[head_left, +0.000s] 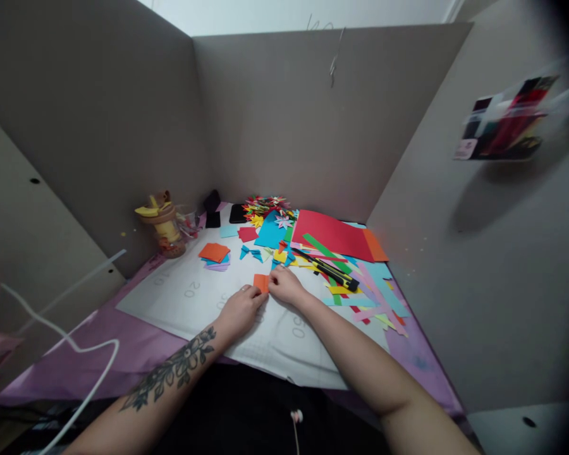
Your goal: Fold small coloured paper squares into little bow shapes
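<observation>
A small piece of orange paper [260,280] lies on the white mat in front of me, with a crease near its right side. My left hand [239,309] presses its lower edge, fingers closed together on the paper. From the right, my right hand [284,285] pinches the paper's edge with bent fingers. Just beyond the hands sit folded blue paper pieces [251,254]. To the left is a stack of paper squares [215,253], orange on top, with blue and lilac beneath.
A black-and-yellow utility knife [329,270] rests on paper strips [370,297] at right. Red sheets [332,234] and folded paper stars [265,207] lie behind. A decorated jar [167,230] stands at left. Grey panels [284,126] enclose the table; a white cable [95,347] hangs left.
</observation>
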The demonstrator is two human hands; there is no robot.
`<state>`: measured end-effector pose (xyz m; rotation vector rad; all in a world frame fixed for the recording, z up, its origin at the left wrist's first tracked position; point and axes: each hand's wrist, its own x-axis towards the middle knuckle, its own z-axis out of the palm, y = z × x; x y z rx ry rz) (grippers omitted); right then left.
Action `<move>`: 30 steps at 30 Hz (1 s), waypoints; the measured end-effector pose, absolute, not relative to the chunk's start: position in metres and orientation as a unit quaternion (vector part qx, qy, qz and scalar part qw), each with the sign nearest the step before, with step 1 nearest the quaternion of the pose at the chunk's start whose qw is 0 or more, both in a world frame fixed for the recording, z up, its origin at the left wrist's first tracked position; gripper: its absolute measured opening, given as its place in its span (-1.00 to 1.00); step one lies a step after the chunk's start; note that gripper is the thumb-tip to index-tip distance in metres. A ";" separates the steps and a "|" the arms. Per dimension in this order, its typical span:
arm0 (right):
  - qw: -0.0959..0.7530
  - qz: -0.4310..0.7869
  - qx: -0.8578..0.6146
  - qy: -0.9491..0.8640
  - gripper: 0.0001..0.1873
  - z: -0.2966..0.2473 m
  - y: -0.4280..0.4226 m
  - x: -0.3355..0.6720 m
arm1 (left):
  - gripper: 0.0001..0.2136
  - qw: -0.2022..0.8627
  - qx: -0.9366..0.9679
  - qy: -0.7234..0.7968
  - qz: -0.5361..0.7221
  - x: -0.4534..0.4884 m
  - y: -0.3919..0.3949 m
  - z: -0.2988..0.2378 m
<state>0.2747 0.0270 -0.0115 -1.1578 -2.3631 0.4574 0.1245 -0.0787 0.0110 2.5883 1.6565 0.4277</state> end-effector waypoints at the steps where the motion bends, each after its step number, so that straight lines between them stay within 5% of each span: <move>1: 0.231 0.166 -0.424 -0.860 -0.88 -0.011 0.027 0.274 | -0.66 0.018 0.834 0.534 0.136 0.125 -0.079 0.011; 25: 0.242 0.208 -0.412 -0.853 -0.95 -0.009 0.025 0.278 | -0.76 -0.005 0.820 0.570 0.058 0.134 -0.082 0.017; 30: 0.230 0.192 -0.432 -0.851 -0.80 -0.007 0.020 0.280 | -0.73 -0.005 0.821 0.569 0.054 0.134 -0.083 0.018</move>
